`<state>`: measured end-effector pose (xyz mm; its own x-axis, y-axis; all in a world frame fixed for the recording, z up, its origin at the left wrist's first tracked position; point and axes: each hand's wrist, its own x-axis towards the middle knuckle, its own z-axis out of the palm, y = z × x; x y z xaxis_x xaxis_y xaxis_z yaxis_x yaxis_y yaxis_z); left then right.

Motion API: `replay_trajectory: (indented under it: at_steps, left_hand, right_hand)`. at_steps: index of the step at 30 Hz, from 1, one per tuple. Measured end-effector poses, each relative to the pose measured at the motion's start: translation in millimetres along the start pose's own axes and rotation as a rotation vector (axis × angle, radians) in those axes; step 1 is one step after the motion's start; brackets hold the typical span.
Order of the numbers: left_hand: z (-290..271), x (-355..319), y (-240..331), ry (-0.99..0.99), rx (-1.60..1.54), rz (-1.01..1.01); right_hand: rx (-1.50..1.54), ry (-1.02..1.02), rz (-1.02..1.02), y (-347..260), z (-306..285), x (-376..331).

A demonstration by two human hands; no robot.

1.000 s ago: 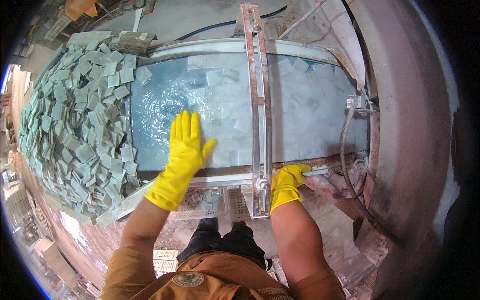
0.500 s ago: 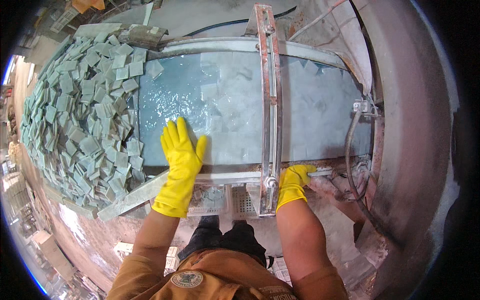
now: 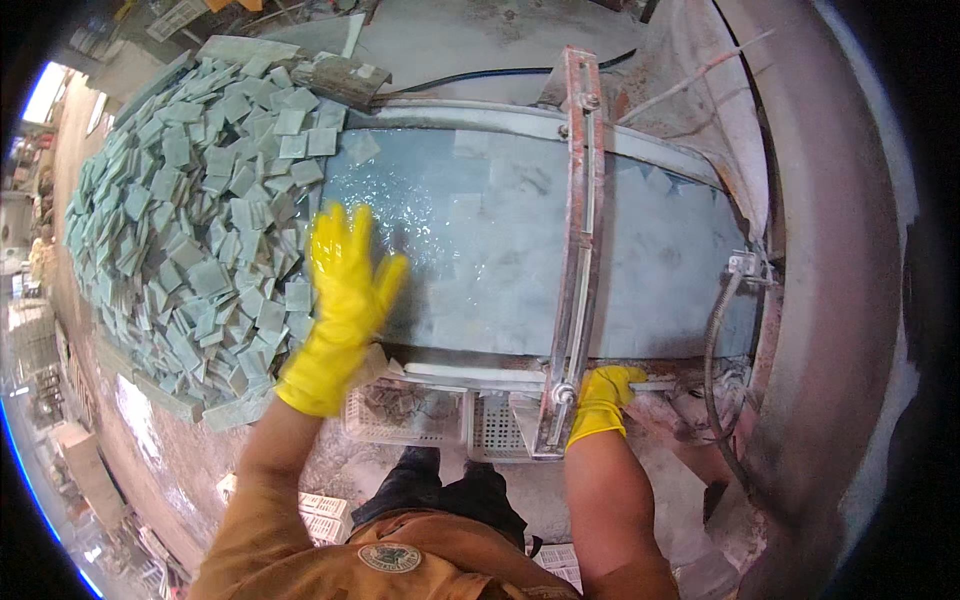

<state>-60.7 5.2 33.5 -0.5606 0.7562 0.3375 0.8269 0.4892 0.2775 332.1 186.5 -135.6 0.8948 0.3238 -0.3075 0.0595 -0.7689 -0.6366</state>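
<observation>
Gripping the bench edge (image 3: 520,372), the right hand (image 3: 603,400) — left hand (image 3: 342,300) spread open, empty, beside the tile heap (image 3: 180,230).

Single view — camera on my head, left of the pair, looking steeply down over my chest and forearms, which enter from the lower edge. It faces forward and down onto the wet slab table (image 3: 480,230), near enough that the table fills the middle of the frame. Fisheye: the metal rail (image 3: 578,250) and table edges bow toward the rim, corners go black. Left margin takes in the tile pile (image 3: 180,230) — right margin a curved wall (image 3: 840,300). No second view to compare overlap.
</observation>
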Motion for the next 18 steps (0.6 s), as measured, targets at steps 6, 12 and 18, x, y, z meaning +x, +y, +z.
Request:
replay_trajectory:
  at_steps: [6,12,18]
  left_hand:
    - [-38,132,-199,0.126,0.526,0.089]
    - [19,236,-184,-0.323,0.695,-0.344]
    - [40,171,-122,-0.401,0.543,-0.222]
  right_hand:
    - [-0.126,-0.15,0.406,-59,-25,24]
    - [0.215,-0.13,0.217,-22,-13,47]
    - [0.151,-0.023,0.076,-14,-13,34]
